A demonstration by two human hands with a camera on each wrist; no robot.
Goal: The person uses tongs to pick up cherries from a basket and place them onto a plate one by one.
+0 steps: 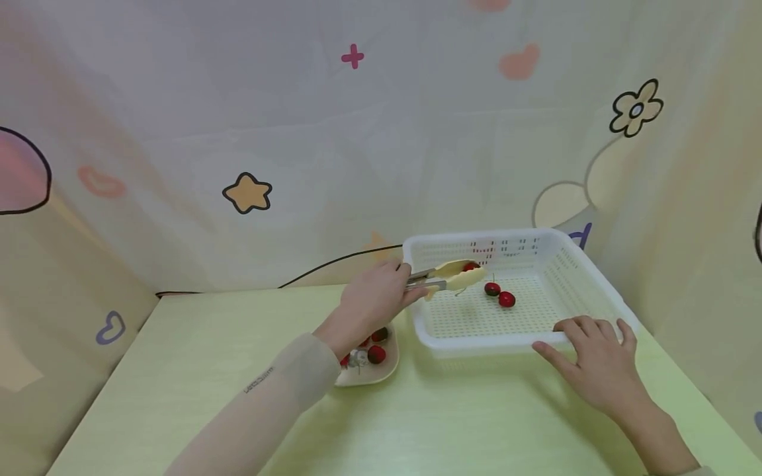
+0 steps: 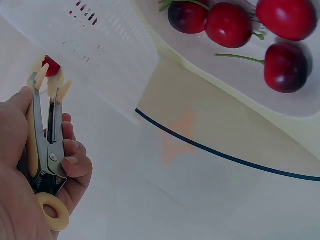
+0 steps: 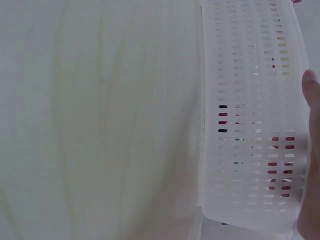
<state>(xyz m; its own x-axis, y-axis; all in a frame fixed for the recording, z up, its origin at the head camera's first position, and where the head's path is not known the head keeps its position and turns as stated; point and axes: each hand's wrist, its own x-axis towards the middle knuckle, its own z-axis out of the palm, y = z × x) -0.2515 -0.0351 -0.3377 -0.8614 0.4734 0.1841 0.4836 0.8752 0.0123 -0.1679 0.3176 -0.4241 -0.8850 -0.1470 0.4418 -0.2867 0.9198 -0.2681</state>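
Observation:
My left hand (image 1: 376, 297) grips small metal tongs (image 2: 52, 145) with cream tips. Between those tips is a red cherry (image 1: 471, 266), held over the left part of a white plastic basket (image 1: 476, 343). Inside the basket, two more cherries (image 1: 507, 299) lie close together on the perforated floor. My right hand (image 1: 601, 360) holds the basket's near rim toward the right corner, thumb outside and fingers over the edge. Below my left wrist stands a pale dish (image 1: 389, 367) of cherries (image 2: 229, 25), partly hidden by the forearm; the left wrist view shows several of them with green stems.
The basket and dish stand on a pale yellow-green table (image 1: 226, 370). Behind it hangs a light curtain (image 1: 321, 145) printed with stars, hearts and flowers, and the basket's far side is close to it. More curtain rises along the table's right edge.

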